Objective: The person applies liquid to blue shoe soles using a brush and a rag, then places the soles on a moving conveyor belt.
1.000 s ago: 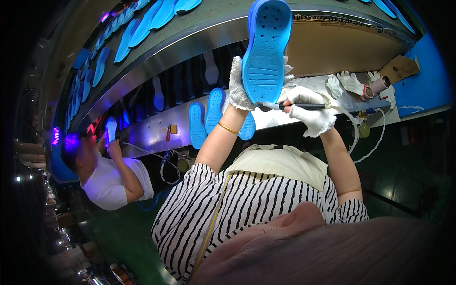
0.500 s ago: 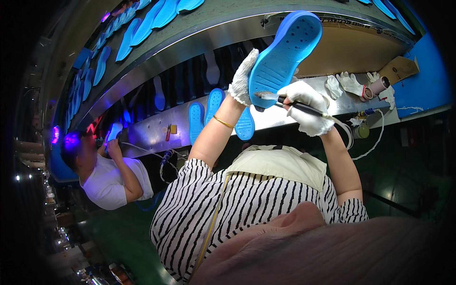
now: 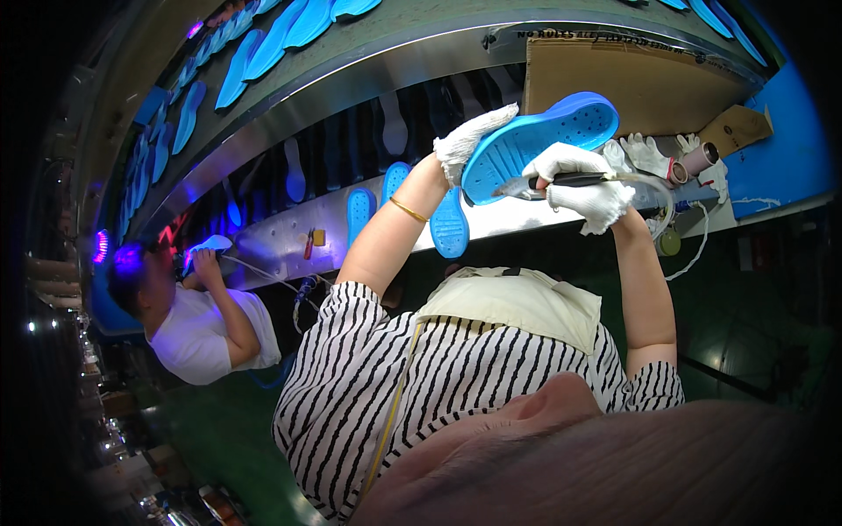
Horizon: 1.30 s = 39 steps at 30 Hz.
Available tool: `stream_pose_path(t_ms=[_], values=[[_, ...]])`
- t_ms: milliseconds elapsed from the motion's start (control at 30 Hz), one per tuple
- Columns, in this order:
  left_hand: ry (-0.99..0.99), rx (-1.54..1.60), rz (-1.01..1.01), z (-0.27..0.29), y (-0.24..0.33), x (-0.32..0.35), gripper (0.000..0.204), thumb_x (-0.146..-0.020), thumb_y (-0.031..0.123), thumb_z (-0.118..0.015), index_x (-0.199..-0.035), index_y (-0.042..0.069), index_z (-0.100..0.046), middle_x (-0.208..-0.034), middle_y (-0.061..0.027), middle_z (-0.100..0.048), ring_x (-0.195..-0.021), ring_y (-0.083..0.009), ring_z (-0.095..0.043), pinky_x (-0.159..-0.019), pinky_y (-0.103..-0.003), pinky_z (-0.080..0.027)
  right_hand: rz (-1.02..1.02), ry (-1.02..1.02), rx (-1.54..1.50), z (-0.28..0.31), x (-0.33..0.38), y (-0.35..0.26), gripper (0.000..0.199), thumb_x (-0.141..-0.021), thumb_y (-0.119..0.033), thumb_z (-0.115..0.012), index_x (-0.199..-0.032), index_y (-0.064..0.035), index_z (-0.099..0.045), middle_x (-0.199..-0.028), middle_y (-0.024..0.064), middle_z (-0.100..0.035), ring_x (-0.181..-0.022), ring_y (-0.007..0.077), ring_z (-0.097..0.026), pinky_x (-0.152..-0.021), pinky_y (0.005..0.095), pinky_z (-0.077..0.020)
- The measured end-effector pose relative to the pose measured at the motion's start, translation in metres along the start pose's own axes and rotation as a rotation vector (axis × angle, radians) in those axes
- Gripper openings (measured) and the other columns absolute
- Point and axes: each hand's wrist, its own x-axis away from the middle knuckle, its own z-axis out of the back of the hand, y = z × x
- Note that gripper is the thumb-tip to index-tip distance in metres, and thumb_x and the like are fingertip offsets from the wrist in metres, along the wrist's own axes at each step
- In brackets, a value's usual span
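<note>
My left hand (image 3: 471, 138), in a white knit glove, grips a blue shoe sole (image 3: 572, 123) by its near left side. The sole is tilted, with its grooved and dotted face toward me. In my gloved right hand (image 3: 589, 197) is a brush (image 3: 576, 179) with a black handle and a pale hose (image 3: 664, 198) running off its back end. The brush tip lies at the lower edge of the sole; whether it touches is too small to tell. More blue soles (image 3: 450, 226) rest on the metal bench below my left forearm.
Several blue soles (image 3: 239, 70) lie on the belt (image 3: 403, 19) across the far side. White gloves (image 3: 647, 156), a brown tube (image 3: 699, 158) and cardboard (image 3: 623, 83) are at the right. Another person (image 3: 210, 329) works at the left. A yellow block (image 3: 318, 238) sits on the bench.
The sole has come down and swung its far end to the right, now lying more level. My right hand has turned with the brush, which stays at the sole's lower end.
</note>
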Motion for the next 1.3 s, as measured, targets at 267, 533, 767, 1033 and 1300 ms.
stream_pose_path(t_ms=[267,533,767,1033,1300], values=[[-0.066,0.022,-0.071,0.017,-0.007,0.000,0.063,-0.091,0.054,-0.048,-0.123,0.000,-0.055,-0.106,-0.0229,-0.064,-0.088,-0.0315,-0.068,-0.071,-0.040,-0.059,0.026,0.023,0.018,0.008,0.012,0.004,0.016,-0.073,0.006,-0.062,-0.089,0.0001,-0.060,-0.087,0.0043,-0.063,-0.076,0.0086,-0.058,-0.069,0.0244,-0.0503],[-0.285,0.429,-0.396,0.009,-0.027,-0.006,0.078,-0.092,0.062,-0.031,-0.141,0.002,-0.034,-0.133,-0.0270,-0.045,-0.117,-0.0443,-0.050,-0.096,-0.055,-0.045,0.364,0.254,0.372,-0.054,0.013,0.009,0.013,-0.080,0.003,-0.065,-0.092,0.0010,-0.063,-0.088,0.0057,-0.065,-0.081,0.0106,-0.062,-0.072,0.0259,-0.0511],[-0.333,0.563,-0.377,0.011,-0.033,0.001,0.080,-0.090,0.063,-0.034,-0.141,0.002,-0.033,-0.134,-0.0270,-0.045,-0.118,-0.0440,-0.049,-0.098,-0.055,-0.043,0.297,0.415,-0.072,-0.045,0.004,0.008,0.012,-0.081,0.002,-0.066,-0.092,0.0018,-0.063,-0.090,0.0070,-0.065,-0.080,0.0116,-0.062,-0.071,0.0264,-0.0518],[-0.215,0.539,-0.414,0.000,-0.039,0.006,0.080,-0.090,0.063,-0.034,-0.139,0.000,-0.036,-0.131,-0.0266,-0.048,-0.116,-0.0443,-0.051,-0.098,-0.053,-0.043,0.437,0.275,0.217,-0.065,0.000,-0.009,0.014,-0.077,0.003,-0.067,-0.089,-0.0017,-0.064,-0.086,0.0083,-0.064,-0.077,0.0179,-0.062,-0.070,0.0304,-0.0504],[-0.091,0.512,-0.466,-0.010,-0.049,0.003,0.068,-0.091,0.056,-0.043,-0.134,0.004,-0.042,-0.122,-0.0199,-0.056,-0.105,-0.0304,-0.060,-0.092,-0.043,-0.050,0.638,0.626,0.540,-0.040,-0.027,-0.013,0.017,-0.075,0.005,-0.068,-0.089,-0.0016,-0.063,-0.087,0.0098,-0.065,-0.074,0.0162,-0.062,-0.071,0.0291,-0.0505]])
